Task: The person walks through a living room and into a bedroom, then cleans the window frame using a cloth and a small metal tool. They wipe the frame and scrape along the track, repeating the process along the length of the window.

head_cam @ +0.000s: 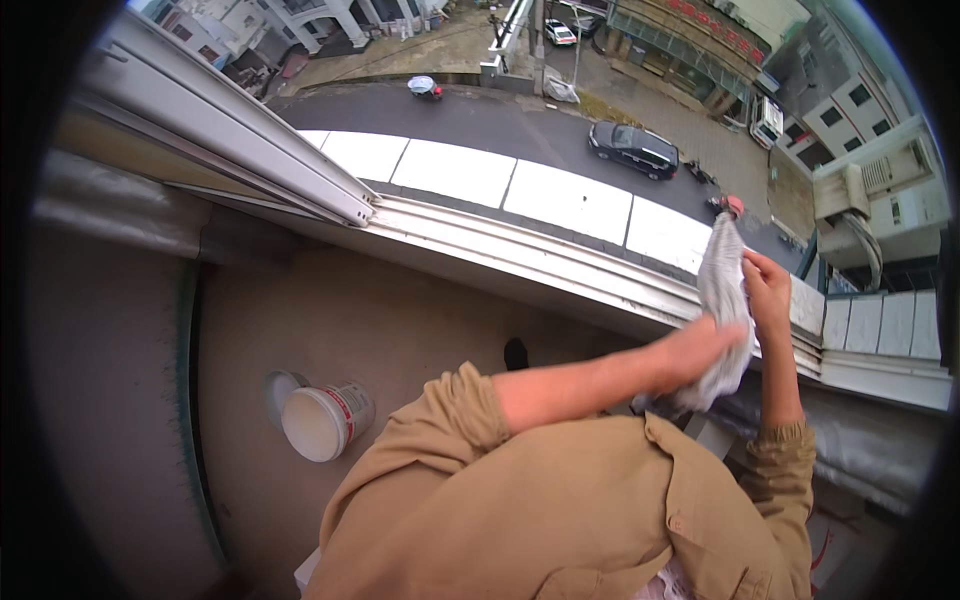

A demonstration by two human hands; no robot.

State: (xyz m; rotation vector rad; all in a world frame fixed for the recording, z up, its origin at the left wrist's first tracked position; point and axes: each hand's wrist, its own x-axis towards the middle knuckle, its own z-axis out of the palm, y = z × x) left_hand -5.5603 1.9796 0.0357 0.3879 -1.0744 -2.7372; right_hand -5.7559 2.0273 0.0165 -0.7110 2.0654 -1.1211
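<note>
A pale grey-white striped cloth (724,274) hangs bunched lengthwise above the right part of the white window sill track (525,259). My right hand (770,292) pinches its right edge, with the fingers bent and the thumb side turned to the fabric. Across the lower half of the cloth lies my left hand (697,352), blurred by motion. Its fingers reach over the fabric; the blur hides whether they grip it. Below this hand the cloth's lower end spreads loosely.
A sliding window frame (247,127) stands at left. Outside run a tiled white ledge (457,172) and a street with a dark car (634,148). On the floor, a white bucket (319,424) stands beside a round container (279,390). Wrapped, shiny material (862,431) lies at right.
</note>
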